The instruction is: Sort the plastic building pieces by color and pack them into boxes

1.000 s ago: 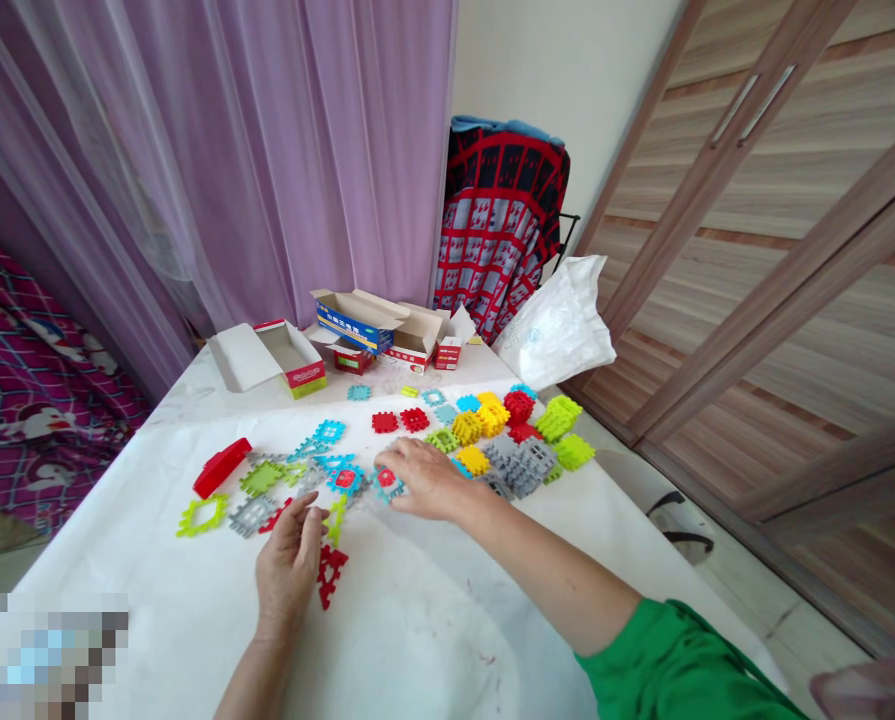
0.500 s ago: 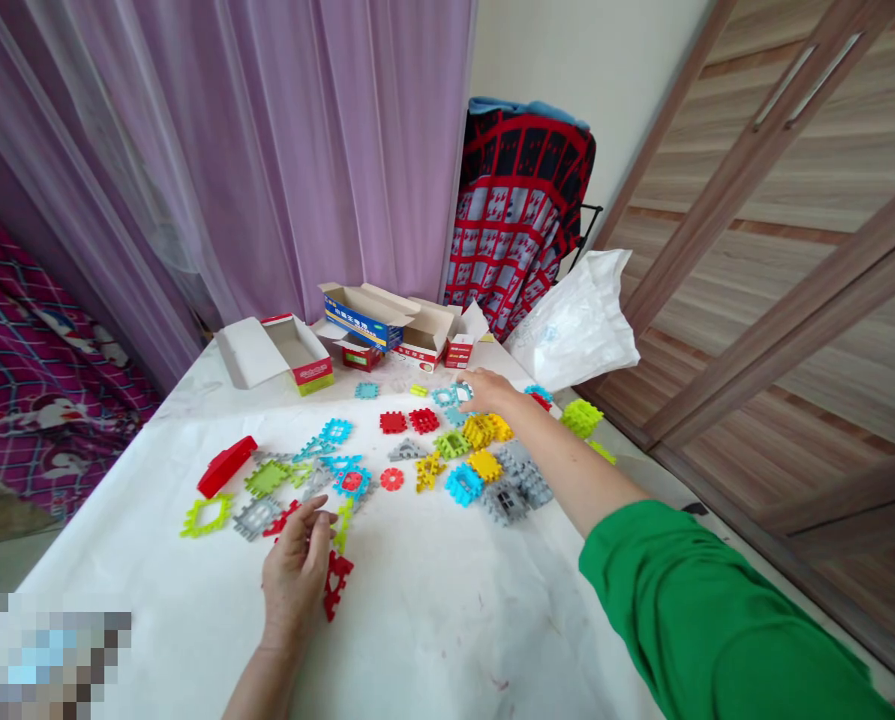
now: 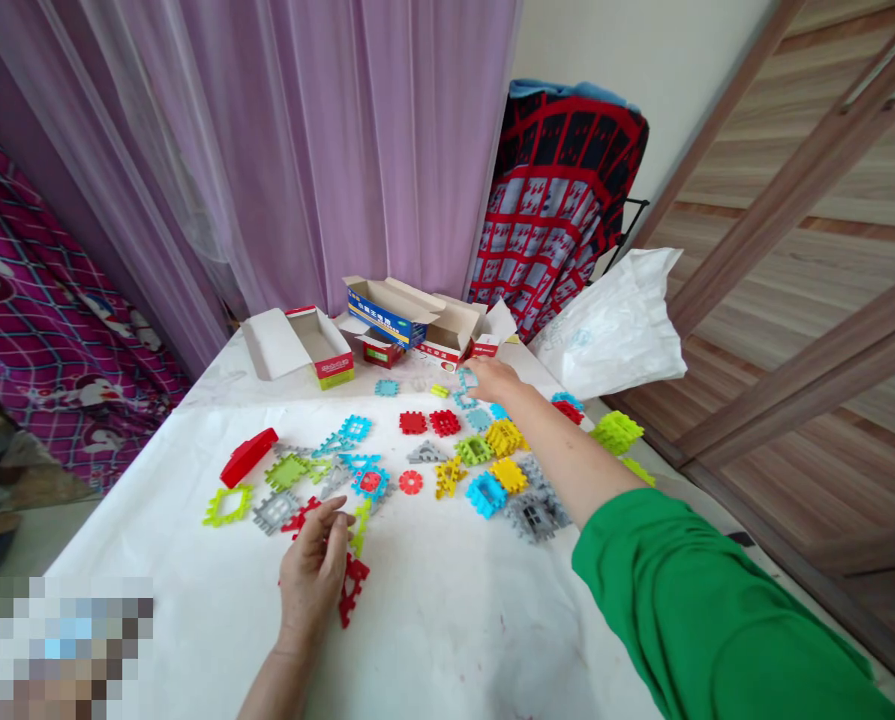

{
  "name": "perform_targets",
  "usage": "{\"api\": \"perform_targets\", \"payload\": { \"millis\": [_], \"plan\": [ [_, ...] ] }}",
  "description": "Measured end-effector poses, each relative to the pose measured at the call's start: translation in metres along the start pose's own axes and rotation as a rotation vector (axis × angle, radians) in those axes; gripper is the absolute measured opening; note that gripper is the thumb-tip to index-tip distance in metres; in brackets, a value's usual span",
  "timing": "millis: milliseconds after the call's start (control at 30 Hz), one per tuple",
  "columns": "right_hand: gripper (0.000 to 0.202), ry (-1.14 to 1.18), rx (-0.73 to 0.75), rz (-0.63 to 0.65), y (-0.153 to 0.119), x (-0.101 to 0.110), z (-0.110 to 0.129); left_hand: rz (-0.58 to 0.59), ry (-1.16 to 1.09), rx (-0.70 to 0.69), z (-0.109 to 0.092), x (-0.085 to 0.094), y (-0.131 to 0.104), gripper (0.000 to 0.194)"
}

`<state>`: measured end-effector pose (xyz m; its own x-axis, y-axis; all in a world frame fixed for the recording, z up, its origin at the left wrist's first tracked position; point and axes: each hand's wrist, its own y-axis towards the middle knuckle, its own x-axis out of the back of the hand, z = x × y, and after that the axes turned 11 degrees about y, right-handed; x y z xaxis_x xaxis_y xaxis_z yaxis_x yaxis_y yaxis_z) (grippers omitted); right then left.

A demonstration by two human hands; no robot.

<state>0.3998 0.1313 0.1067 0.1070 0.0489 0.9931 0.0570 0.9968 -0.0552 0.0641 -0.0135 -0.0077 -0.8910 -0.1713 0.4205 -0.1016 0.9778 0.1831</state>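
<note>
On the white-covered tabletop (image 3: 432, 620): toothed plastic pieces (image 3: 412, 423), loose and stacked. Right hand (image 3: 493, 380): extended to the far side, fingers at a pale-blue frame piece (image 3: 463, 382), before the cartons (image 3: 387, 315); grasping or merely touching, cannot tell. Left hand (image 3: 316, 552): fingers loosely curled, seemingly released, beside a red triangular piece (image 3: 353, 588). Step, as judged: handling the pale-blue frame piece; next move calls for a sure pinch on its edge.

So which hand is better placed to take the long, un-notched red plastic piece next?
Probably the left hand: it lies nearer the red plastic piece. The right hand is farther off, by the pale blue notched plastic pieces.
</note>
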Motion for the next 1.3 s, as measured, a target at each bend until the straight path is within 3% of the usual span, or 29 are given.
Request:
{"api": "perform_targets", "payload": {
  "millis": [167,433,800,900,1033,1167,1300],
  "plan": [
    [0.058,-0.053,-0.029,0.077,0.015,-0.003,-0.018,0.01,0.004,0.012,0.001,0.0,0.0,0.04],
    [0.06,-0.025,0.021,0.164,0.026,-0.034,-0.01,0.0,0.032,0.03,0.007,0.0,-0.002,0.042],
    [0.071,0.011,-0.003,0.19,0.034,-0.023,-0.011,-0.001,0.052,0.031,0.008,0.0,-0.001,0.043],
    [0.054,0.015,0.027,0.153,0.038,-0.018,0.006,-0.015,0.023,0.041,0.011,-0.002,-0.002,0.043],
    [0.039,0.049,0.145,0.101,0.05,-0.024,0.053,0.001,0.012,0.068,0.01,-0.002,-0.003,0.043],
    [0.044,0.093,0.237,0.077,0.068,-0.044,0.098,-0.004,0.003,0.084,0.01,-0.001,-0.003,0.044],
    [0.048,0.117,0.252,0.097,0.08,-0.062,0.12,0.0,-0.009,0.086,0.012,-0.001,-0.005,0.041]
  ]
}}
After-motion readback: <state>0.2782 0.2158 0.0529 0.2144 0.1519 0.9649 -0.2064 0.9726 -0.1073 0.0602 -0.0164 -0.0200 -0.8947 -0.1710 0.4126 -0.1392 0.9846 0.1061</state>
